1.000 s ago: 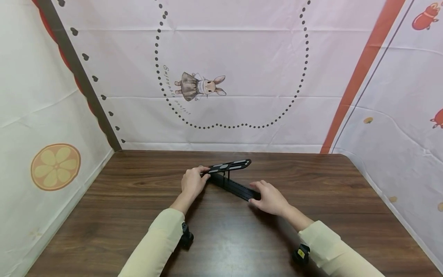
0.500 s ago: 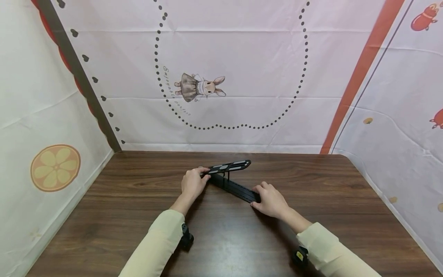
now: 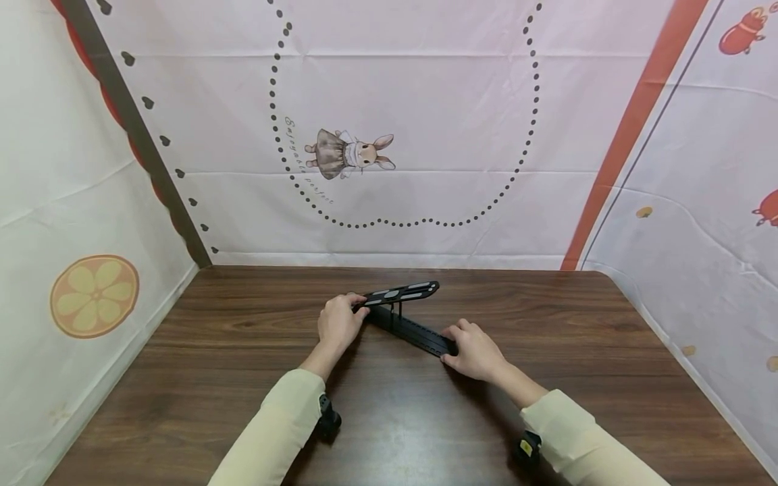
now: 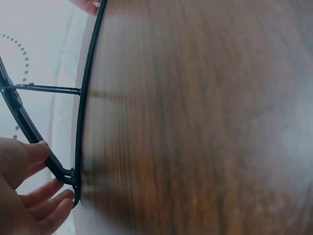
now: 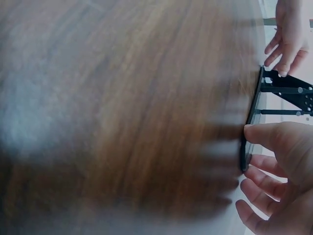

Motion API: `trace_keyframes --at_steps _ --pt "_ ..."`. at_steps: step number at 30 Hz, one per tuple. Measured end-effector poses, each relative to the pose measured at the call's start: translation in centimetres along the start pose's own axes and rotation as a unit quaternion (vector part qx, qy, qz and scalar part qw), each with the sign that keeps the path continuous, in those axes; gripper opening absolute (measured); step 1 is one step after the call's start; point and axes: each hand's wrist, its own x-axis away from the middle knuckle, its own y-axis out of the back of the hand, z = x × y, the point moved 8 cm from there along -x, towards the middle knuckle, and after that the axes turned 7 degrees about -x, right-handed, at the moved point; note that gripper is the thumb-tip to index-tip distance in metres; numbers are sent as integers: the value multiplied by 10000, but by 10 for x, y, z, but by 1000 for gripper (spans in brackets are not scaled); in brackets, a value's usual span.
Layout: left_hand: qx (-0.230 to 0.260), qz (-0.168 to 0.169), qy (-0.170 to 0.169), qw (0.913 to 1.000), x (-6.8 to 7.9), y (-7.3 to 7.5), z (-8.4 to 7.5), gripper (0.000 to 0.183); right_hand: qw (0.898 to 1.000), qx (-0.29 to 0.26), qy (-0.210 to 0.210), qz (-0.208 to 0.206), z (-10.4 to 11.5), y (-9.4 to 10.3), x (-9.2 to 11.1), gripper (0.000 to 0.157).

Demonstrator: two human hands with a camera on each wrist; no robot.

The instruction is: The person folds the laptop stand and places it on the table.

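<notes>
A black folding stand (image 3: 410, 331) sits on the wooden table, opened to a narrow V. Its slotted upper panel (image 3: 404, 293) slants up from the hinge at the left end, and thin struts (image 4: 46, 89) prop it above the flat base. My left hand (image 3: 339, 322) grips the hinge end, thumb on the upper panel and fingers by the hinge in the left wrist view. At the base's right end, my right hand (image 3: 477, 351) holds the plate between thumb and fingers. The right wrist view shows that thumb (image 5: 264, 134) on the base's edge.
The brown wooden table (image 3: 213, 378) spreads around the stand. A white printed cloth (image 3: 425, 135) hangs behind it and along both sides. Small black cameras (image 3: 328, 417) are strapped at both wrists, under light yellow sleeves (image 3: 276, 422).
My right hand has shifted slightly and its fingers have settled onto the base's right end. The left hand and the stand look nearly still.
</notes>
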Motion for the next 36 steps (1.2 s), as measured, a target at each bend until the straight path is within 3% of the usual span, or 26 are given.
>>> trace_keyframes --at_steps 10,21,28,36 --pt "-71 -71 302 9995 2 2 2 20 9997 -193 90 138 1 1 0 38" --pt "219 -145 124 9996 -2 -1 2 19 9996 -245 110 108 1 2 1 36" --pt "249 134 62 9996 -5 -4 1 22 9996 -197 173 121 4 3 6 35" --pt "383 152 9 9991 -6 -6 0 22 9992 -174 351 64 8 2 12 37"
